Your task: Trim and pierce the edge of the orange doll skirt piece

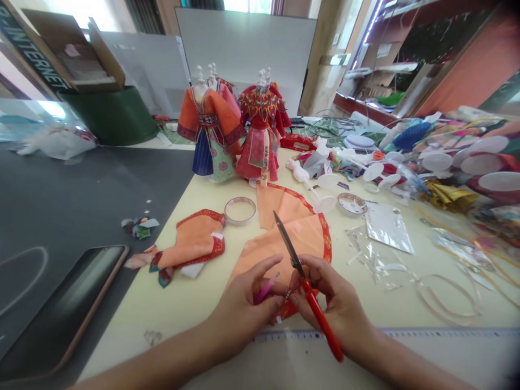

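My left hand (254,295) is closed, with a small pink-handled tool (265,290) tucked in its fingers. Its thumb and forefinger also pinch a tiny beaded piece (288,294), too small to name surely. Across my right hand (335,295) lie red-handled scissors (320,319), blades together and pointing away. The right fingertips meet the left ones at the beaded piece. Beneath and beyond both hands spreads orange fabric (264,249) with a red patterned border. Another orange fabric piece (193,235) with red trim lies to the left.
Dressed doll figures (211,130) stand at the back beside a red-robed one (262,130). A clear ring-shaped dish (240,210) sits mid-table. A ruler (406,334) runs along the front. A phone (69,309) lies left; plastic stands and cloth (442,157) crowd the right.
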Motion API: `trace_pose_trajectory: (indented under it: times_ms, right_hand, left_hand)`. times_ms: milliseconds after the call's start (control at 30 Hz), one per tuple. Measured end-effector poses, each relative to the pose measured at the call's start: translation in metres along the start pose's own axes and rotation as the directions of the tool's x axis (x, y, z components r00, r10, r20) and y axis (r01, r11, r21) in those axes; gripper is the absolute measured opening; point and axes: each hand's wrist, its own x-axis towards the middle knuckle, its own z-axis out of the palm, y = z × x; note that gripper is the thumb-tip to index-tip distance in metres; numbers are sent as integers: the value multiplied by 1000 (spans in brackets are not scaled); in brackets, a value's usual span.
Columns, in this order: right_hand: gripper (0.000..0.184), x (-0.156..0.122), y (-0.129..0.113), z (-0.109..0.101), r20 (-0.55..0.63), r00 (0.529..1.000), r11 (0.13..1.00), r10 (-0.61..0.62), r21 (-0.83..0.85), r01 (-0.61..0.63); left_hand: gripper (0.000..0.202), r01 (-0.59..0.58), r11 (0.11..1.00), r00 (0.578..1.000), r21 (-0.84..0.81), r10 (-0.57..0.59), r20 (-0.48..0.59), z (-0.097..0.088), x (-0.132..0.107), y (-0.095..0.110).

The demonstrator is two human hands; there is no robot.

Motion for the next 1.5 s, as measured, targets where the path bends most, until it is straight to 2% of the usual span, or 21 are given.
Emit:
trace_pose_trajectory:
  times_ms: [200, 367, 600, 833, 1000, 1267, 1400, 1500]
  right_hand:
    - [47, 1, 2, 0, 9, 998, 996, -56, -66, 57]
    - [47, 0, 0, 0, 19, 998, 993, -56, -101, 58]
    - [50, -4, 0, 1, -4, 999, 999, -38, 5, 38]
    - [52, -6, -4, -1, -18, 999, 997, -29, 75, 30]
    - [48, -4, -6, 0, -15, 1000, 996, -5, 86, 7]
    - [41, 0, -6, -12, -24, 999, 999, -36, 15, 36]
    - [42, 2, -4, -21, 36, 997, 998, 69, 8, -69]
    - [49, 4, -5, -27, 142, 975, 978, 169, 102, -184]
  left_hand:
    - [63, -44, 997, 999, 67, 44, -5, 1, 0, 0]
    - [54, -97, 972, 994, 216, 104, -18, 3, -4, 0]
    - [49, -136, 966, 990, 222, 143, -18, 3, -3, -4]
    - [27, -71, 905, 988, 421, 121, -95, 1, -2, -2]
    - [17, -61, 903, 992, 426, 101, -73, 2, -4, 4]
    - [13, -44, 925, 979, 379, 116, -170, -3, -4, 12]
    - [17, -72, 935, 959, 349, 160, -232, -9, -5, 16]
    - [21, -73, 944, 939, 321, 173, -296, -13, -6, 19]
